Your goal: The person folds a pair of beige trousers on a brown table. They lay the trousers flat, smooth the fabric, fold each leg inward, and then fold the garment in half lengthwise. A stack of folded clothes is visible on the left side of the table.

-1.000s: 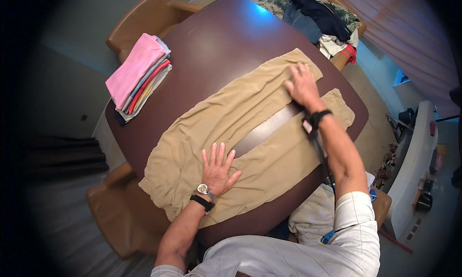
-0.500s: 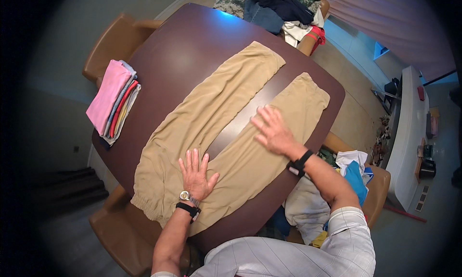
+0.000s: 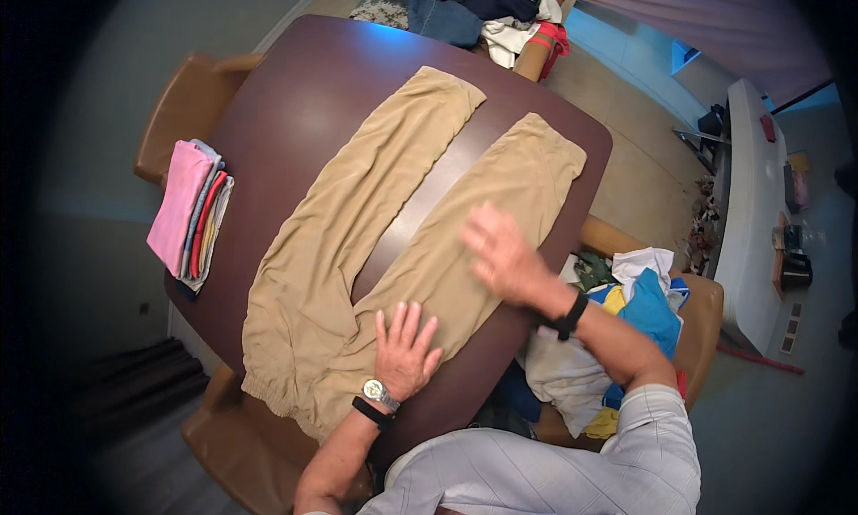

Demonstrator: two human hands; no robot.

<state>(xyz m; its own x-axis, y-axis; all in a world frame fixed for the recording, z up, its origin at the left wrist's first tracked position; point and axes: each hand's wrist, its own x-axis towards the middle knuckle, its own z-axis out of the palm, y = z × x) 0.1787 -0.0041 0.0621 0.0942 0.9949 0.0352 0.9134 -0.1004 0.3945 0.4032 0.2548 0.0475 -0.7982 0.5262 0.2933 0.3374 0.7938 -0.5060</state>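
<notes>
Tan trousers (image 3: 331,247) lie spread on the dark brown table (image 3: 286,95), legs apart and pointing away, the gathered waistband at the near left. My left hand (image 3: 407,350) rests flat, fingers spread, on the near part of the right trouser leg, close to its outer edge. Over the middle of that same leg is my right hand (image 3: 505,251), its fingers extended and somewhat blurred by motion; whether it touches the cloth I cannot tell. Neither hand grasps anything. Soft wrinkles run along the left leg, while the right leg looks smoother.
At the table's left edge stands a folded stack of clothes (image 3: 186,215), pink on top. Loose clothes pile on a chair (image 3: 702,327) at the right, and more clothes (image 3: 483,10) lie on a chair beyond the far edge. Brown chairs (image 3: 183,113) stand around the table.
My left hand has slid right, from the crotch area onto the right leg. My right hand has come slightly nearer along that leg. The whole view has shifted a little.
</notes>
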